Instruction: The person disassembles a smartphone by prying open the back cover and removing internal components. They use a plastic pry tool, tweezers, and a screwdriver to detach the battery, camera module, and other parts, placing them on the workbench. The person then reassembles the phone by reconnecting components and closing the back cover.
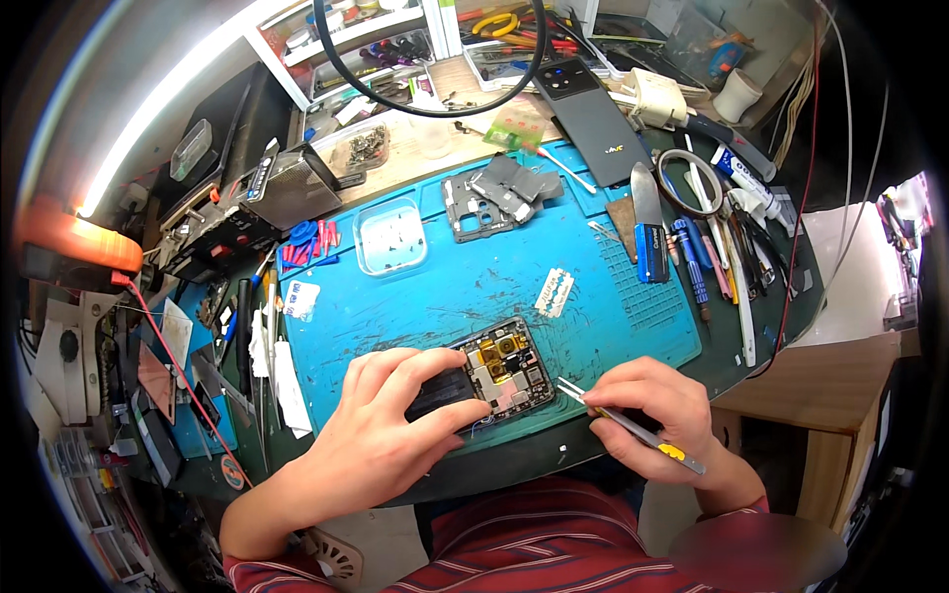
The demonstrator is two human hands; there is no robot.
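An opened smartphone (509, 381) lies tilted on the blue mat, its circuit board, camera modules and black battery area exposed. My left hand (381, 410) spans the phone from the left, fingers on its far edge and thumb on its near edge, holding it. Part of the phone is hidden under that hand. To the right of the phone, my right hand (657, 415) grips slim metal tweezers (643, 432) with a yellow mark near the rear end. Their two thin tips point at the phone's right edge, a little apart from it.
Beyond the phone on the blue mat (465, 277) lie a razor blade (555, 293), a clear tray of small screws (389, 237) and dark phone parts (494, 198). Hand tools (707, 257) crowd the right side. A black ring (435, 111) hangs over the far side.
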